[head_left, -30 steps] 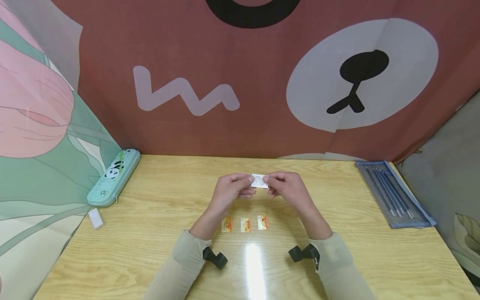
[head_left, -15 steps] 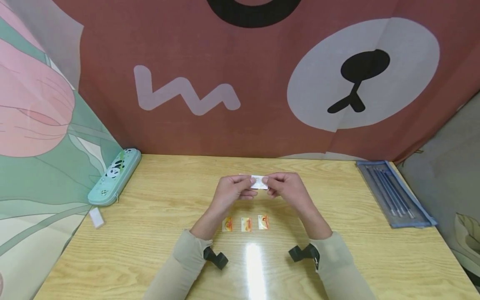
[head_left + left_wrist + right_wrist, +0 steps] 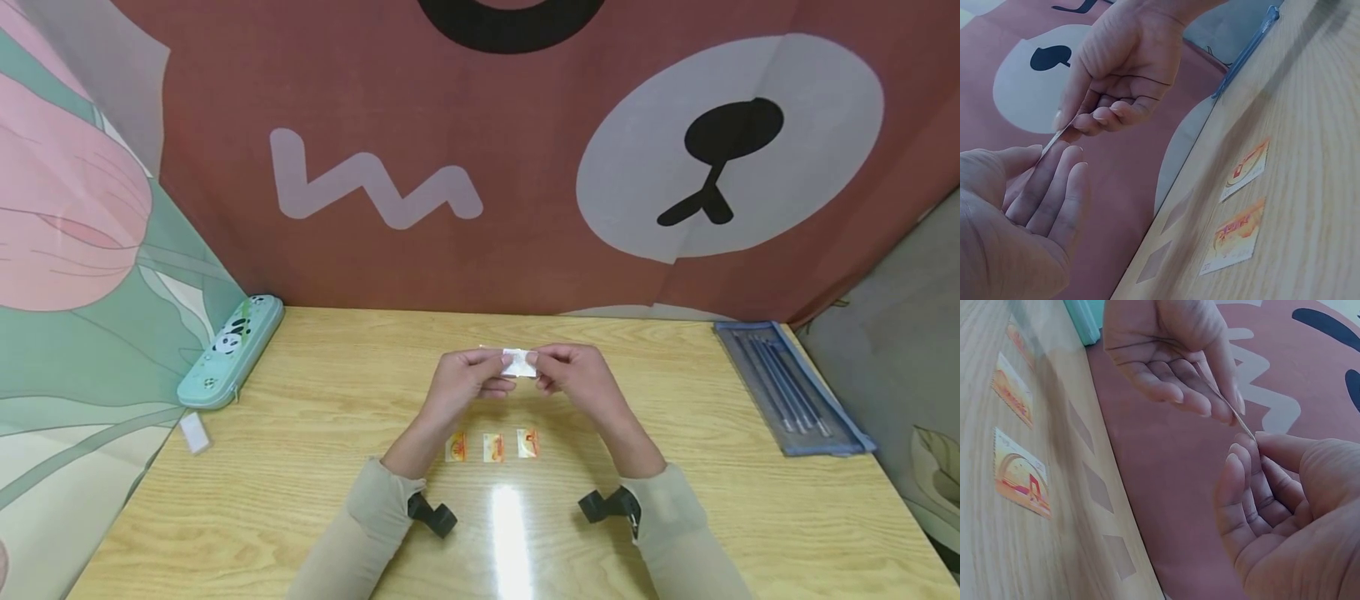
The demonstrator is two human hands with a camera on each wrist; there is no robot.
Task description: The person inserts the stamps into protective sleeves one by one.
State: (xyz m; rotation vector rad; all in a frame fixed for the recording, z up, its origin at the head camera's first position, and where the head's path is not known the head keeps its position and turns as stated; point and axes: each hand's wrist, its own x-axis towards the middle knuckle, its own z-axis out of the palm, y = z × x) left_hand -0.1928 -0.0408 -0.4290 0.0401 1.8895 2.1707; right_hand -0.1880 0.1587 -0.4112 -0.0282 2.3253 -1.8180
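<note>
My left hand (image 3: pixel 468 375) and right hand (image 3: pixel 573 371) pinch opposite ends of a small white stamp (image 3: pixel 518 363) above the table. Both wrist views show this thin piece nearly edge-on, between thumbs and forefingers; the other fingers curve loosely. Below the hands lie three orange-and-white stamps in a row: a left one (image 3: pixel 455 447), partly behind my left forearm, a middle one (image 3: pixel 492 447) and a right one (image 3: pixel 527 443). Their toothed edges show in the right wrist view. Beyond them, that view has greyish flat rectangles (image 3: pixel 1099 490) on the table, which the hands mostly cover in the head view.
A mint panda pencil case (image 3: pixel 231 352) stands at the back left of the wooden table (image 3: pixel 337 375), with a small white block (image 3: pixel 195 433) near it. At the right lies a blue-edged pouch (image 3: pixel 791 387) holding several slim rods. A printed bear cloth (image 3: pixel 525 267) hangs behind.
The white stamp tips slightly between the fingers, and its visible face changes a little. Both hands stay almost in place. The stamps on the table have not moved.
</note>
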